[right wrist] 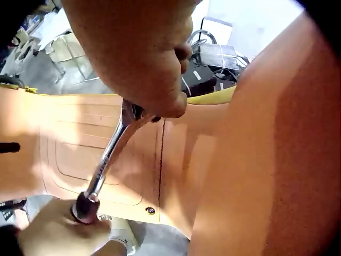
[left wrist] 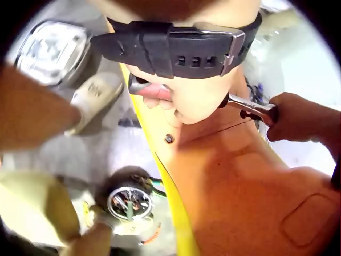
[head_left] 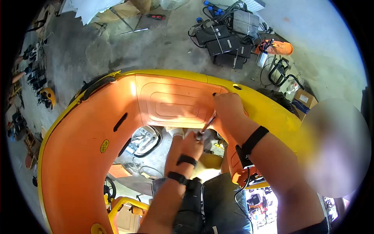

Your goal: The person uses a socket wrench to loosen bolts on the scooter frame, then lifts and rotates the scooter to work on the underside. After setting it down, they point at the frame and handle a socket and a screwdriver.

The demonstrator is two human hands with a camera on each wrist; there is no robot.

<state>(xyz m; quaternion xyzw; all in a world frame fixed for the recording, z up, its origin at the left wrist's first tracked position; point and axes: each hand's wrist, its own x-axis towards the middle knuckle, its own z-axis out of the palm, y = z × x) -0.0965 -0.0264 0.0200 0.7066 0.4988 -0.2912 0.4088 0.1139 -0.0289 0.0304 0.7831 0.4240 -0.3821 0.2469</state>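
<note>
A chrome ratchet wrench (right wrist: 109, 154) slants across an orange plastic shell (head_left: 74, 156) with a yellow rim. My left hand (head_left: 191, 145) grips its dark-and-red handle (left wrist: 152, 89) near the shell's inner edge. At the other end, my right hand (head_left: 229, 103) curls over the ratchet head (right wrist: 129, 112), beside a panel seam. The fingers hide whatever the head sits on. In the right wrist view, a bolt (right wrist: 151, 210) shows lower down, close to that seam. The same panel carries moulded nested outlines (head_left: 173, 104).
Beyond the shell, black boxes (head_left: 226, 45) with cables lie on the concrete floor. A red-handled screwdriver (head_left: 156, 17) is farther left. Below the opening are a white-and-grey part (head_left: 144, 142) and a round container of small parts (left wrist: 129, 204). A cardboard box (head_left: 304, 99) stands at right.
</note>
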